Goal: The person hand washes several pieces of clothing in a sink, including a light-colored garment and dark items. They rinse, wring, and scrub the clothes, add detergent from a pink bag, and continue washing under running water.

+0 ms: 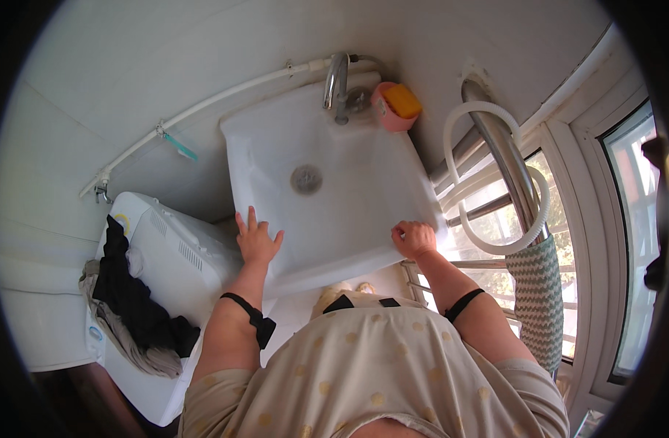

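Observation:
A white ceramic sink (pixel 334 230) lies before me, with a round metal drain (pixel 306 179) in its basin. My left hand (pixel 258 241) is at the basin's left edge, fingers spread and nothing in them. At the front right, my right hand (pixel 415 239) is by the rim with its fingers curled; whether it grips the rim is hard to make out. A chrome faucet (pixel 334 82) stands at the back of the sink. In the back right corner sits a pink container (pixel 392 115) with an orange sponge-like block (pixel 402 101) on top.
To the left, black clothing (pixel 129 295) and grey clothing (pixel 148 350) lie on a white washing machine (pixel 203 284). A white hose (pixel 490 249) loops around a metal rail (pixel 504 159) by the window. A teal brush-like item (pixel 180 147) hangs from the white wall pipe (pixel 214 102).

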`<state>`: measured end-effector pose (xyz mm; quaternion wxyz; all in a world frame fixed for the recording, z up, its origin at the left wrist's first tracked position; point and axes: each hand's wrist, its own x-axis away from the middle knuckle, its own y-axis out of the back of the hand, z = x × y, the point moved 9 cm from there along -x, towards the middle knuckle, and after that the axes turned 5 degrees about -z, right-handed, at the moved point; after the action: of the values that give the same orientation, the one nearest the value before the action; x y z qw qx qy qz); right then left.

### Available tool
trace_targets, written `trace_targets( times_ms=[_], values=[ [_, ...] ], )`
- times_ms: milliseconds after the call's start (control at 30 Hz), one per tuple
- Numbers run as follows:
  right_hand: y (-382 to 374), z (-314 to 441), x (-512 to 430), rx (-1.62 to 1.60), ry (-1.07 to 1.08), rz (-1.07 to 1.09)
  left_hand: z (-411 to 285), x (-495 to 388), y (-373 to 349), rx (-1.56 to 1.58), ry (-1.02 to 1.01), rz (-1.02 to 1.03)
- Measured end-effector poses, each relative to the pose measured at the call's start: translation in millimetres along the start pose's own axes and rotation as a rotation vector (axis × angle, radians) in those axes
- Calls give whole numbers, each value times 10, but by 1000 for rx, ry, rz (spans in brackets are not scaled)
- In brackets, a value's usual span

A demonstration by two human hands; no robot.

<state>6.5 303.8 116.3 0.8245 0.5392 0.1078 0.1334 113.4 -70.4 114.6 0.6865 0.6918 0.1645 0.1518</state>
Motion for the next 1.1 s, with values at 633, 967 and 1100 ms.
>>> trace_targets(
  times_ms=[633,967,1100],
  values=[
    [-229,-285,-143,-50,-348,248,24,-10,-5,-13,20,-16],
    [-427,-732,-328,-696,-610,113,57,-29,-28,29,64,-8],
    [-393,-757,-325,-668,-563,48,118,-46,-48,69,87,-33]
  ],
)
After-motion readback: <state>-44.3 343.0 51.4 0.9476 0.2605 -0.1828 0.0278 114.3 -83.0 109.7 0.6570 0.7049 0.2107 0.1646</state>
